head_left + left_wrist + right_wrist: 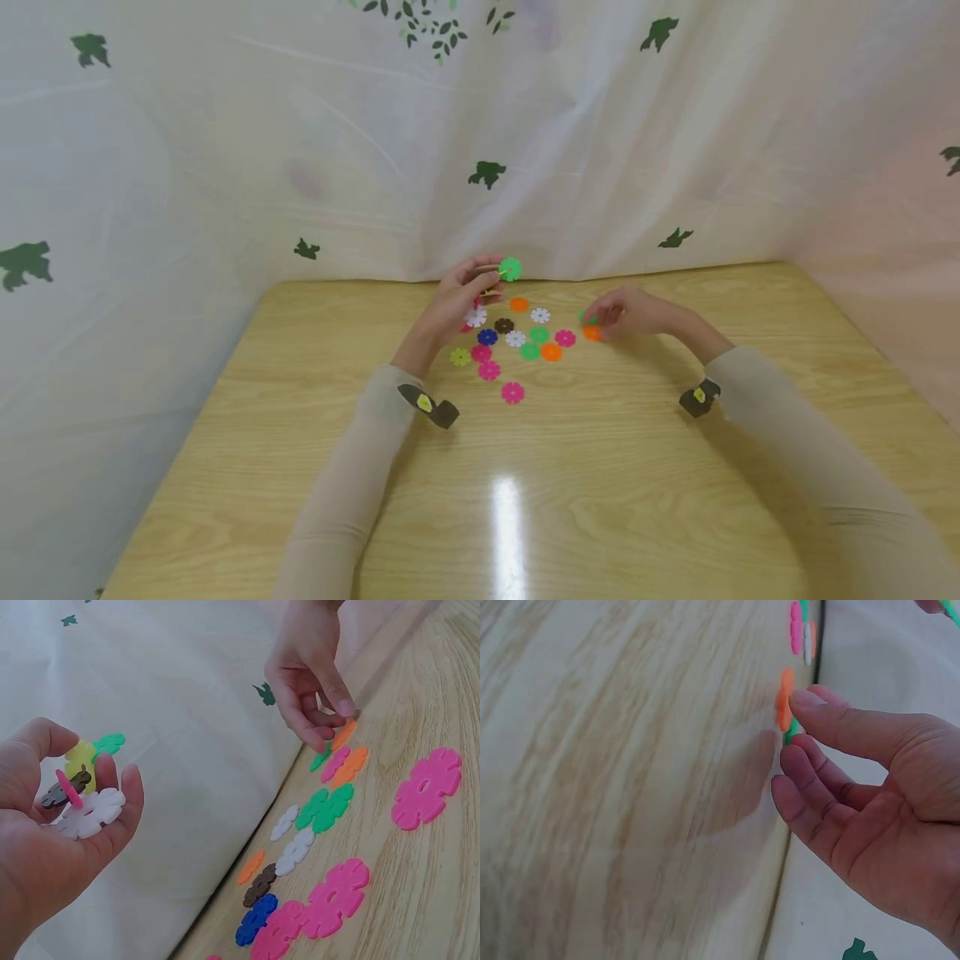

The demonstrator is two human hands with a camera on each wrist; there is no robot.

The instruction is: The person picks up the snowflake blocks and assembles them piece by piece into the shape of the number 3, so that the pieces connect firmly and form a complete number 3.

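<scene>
My left hand [450, 304] holds a small joined cluster of notched plastic flower discs above the table's far side. In the left wrist view the cluster shows a white disc [91, 816], a pink disc [69, 789] seen edge-on, a brown disc [56, 796], a yellow disc [79, 759] and a green disc [110, 743] at its tip. On the right, my right hand [633, 310] is low over the table, fingers loosely bent. Its thumb tip is at an orange disc [784, 701], with a green disc [793, 731] partly hidden beside it. Whether it touches them is unclear.
Loose discs lie between the hands, among them a blue disc [487, 337], a brown disc [504, 326] and several pink ones, one pink disc [513, 392] nearest me. A patterned cloth [570, 183] hangs along the back edge of the wooden table [600, 483].
</scene>
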